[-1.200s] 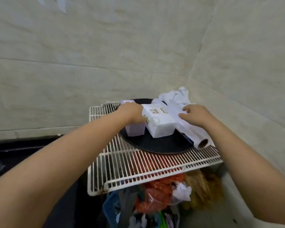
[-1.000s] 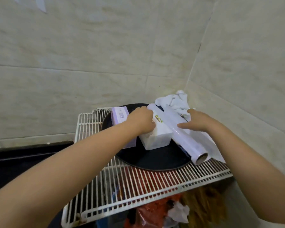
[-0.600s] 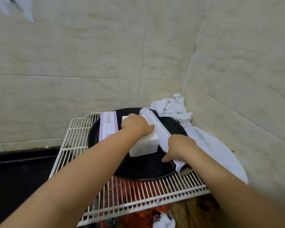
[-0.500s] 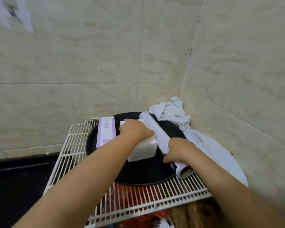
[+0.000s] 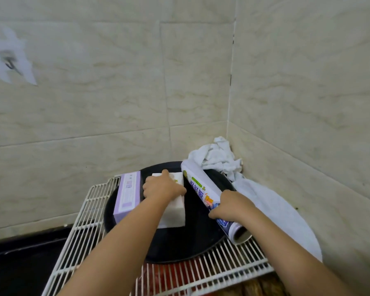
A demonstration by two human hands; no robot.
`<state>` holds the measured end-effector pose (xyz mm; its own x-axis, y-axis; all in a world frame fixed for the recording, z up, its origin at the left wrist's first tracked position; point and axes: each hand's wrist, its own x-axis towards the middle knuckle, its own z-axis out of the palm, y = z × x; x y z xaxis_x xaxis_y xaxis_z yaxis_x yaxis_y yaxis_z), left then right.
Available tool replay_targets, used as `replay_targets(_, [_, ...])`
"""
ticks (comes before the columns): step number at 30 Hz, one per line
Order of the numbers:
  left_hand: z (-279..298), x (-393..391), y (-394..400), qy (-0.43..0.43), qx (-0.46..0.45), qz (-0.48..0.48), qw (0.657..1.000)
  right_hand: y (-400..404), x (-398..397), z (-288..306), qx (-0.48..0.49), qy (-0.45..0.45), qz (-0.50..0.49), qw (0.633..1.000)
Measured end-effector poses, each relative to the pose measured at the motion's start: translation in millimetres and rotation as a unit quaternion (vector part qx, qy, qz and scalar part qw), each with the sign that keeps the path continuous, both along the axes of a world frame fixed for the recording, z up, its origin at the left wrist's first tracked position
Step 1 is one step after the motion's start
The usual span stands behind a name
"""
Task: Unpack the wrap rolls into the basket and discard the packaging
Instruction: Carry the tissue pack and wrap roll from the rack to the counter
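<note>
A round black tray rests on a white wire rack in the tiled corner. On the tray lie a purple-and-white box at the left, a white box in the middle and a long wrap roll with a printed label at the right. My left hand presses down on top of the white box. My right hand is closed around the roll near its front end, whose open cardboard core points toward me.
A crumpled white cloth fills the corner behind the tray, and a flat white sheet spreads along the right wall. Red and brown items show below the rack. A dark counter lies to the left.
My right hand slid from the roll's middle toward its front end and closed around it. The roll has turned so its printed label faces up. My left hand stayed on the white box.
</note>
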<state>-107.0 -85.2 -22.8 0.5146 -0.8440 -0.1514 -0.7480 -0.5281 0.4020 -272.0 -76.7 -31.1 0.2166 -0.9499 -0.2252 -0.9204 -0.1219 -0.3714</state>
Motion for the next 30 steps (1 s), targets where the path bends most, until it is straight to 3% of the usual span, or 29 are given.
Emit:
replay_targets(7, [50.2, -6.7, 21.6, -0.034, -0.175, -0.048, 0.983, 10.2, -1.3, 30.6, -0.043, -0.095, 0.005, 0.995])
replay_targets(12, [93.2, 20.6, 68.0, -0.087, -0.229, -0.031, 0.969, 38.3, 31.4, 57.5, -0.090, -0.187, 0.008, 0.978])
replay_targets(20, [64.7, 145.0, 211.9, -0.074, -0.175, 0.093, 0.977, 140.9, 151.9, 64.0, -0.047, -0.242, 0.134, 0.960])
replay_targets(25, [31.5, 228.4, 328.8, -0.044, -0.118, 0.167, 0.978, 233.1, 260.0, 39.5, 0.024, -0.223, 0.204, 0.953])
replay_targets(30, [-2.3, 315.1, 455.3, -0.020, -0.054, 0.290, 0.955, 318.7, 351.3, -1.4, 0.074, -0.189, 0.260, 0.944])
